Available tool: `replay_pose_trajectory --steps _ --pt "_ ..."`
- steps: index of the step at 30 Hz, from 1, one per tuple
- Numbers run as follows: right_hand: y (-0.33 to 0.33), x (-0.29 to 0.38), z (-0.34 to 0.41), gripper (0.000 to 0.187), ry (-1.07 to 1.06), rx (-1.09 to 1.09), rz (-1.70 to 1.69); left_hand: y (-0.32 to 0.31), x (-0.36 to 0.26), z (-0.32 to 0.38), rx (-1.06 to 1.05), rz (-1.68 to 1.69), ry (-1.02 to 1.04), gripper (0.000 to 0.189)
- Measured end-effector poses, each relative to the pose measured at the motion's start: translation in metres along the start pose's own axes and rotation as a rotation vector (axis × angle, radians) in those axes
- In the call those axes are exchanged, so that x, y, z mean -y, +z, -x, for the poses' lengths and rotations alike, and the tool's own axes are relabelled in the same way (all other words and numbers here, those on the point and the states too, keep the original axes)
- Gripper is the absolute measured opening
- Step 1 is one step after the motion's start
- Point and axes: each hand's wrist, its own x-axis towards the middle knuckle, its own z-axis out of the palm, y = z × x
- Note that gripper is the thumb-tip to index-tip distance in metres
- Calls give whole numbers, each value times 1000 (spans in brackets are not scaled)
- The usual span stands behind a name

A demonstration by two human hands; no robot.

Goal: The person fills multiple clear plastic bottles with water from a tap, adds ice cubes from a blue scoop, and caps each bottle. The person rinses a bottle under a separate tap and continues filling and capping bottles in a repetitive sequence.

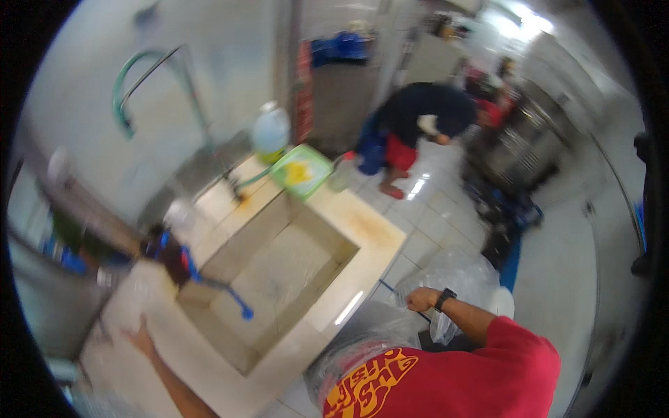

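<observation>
My left hand [140, 337] lies with fingers spread on the pale counter [201, 360] beside a rectangular tiled sink [282, 251]. A blue long-handled tool [238, 302], blurred, reaches over the sink's left part. My right hand [422, 299], with a dark watch on its wrist, is curled at my right side next to a clear plastic bag [457, 271]. A thin dark rod [387, 286] shows on both sides of that hand; whether the fingers hold the rod or the bag is unclear. Clear plastic [376, 326] also covers the front of my red shirt.
A green tray [316, 177] with something yellow in it, a jug of bluish liquid [270, 130] and a bottle [343, 175] stand at the counter's far end. A green hose [117, 96] hangs by the wall. Beyond, a person [418, 115] bends over the tiled floor [431, 222].
</observation>
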Motion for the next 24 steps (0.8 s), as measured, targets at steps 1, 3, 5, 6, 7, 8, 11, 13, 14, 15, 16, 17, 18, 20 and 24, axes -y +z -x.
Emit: replay_pose_trajectory --steps 1,3,5,6,7,8,11,13,14,15,16,17,18,20,24 --pt "-14 9 8 37 42 -55 -79 7 0 -33 -51 -73 -48 116" --pt "-40 33 24 36 46 -163 -206 26 1 -86 -260 -207 -8 122" --pt "-58 66 36 37 100 -166 -230 49 5 -126 -322 -168 22 124" --pt "-64 79 38 38 135 -154 -252 60 6 -141 -363 -174 70 124" --pt "-69 88 39 39 166 -148 -277 73 7 -153 -327 -142 57 121" --pt "-71 97 44 40 155 -155 -282 83 8 -160 -299 -123 77 118" --pt "-70 118 44 43 97 -139 -299 103 8 -171 -160 -50 95 98" --pt "-69 125 41 44 66 -91 -296 110 7 -164 -222 -162 -23 88" --pt "-69 128 39 45 54 -84 -296 111 5 -161 -191 -170 -47 86" --pt "-71 131 35 44 65 -65 -279 113 3 -152 -195 -144 -34 87" --pt "-74 134 31 44 46 -59 -266 113 3 -140 -207 -122 6 89" --pt "-78 139 24 44 31 -52 -245 110 0 -129 -224 -102 57 91" --pt "-84 146 18 42 -28 -91 -229 108 -4 -112 -225 -71 103 92" --pt "-101 170 -1 39 -110 -145 -236 100 -13 -59 -227 2 212 94" --pt "-155 252 -34 39 -411 -318 -283 64 -58 84 70 82 238 91"
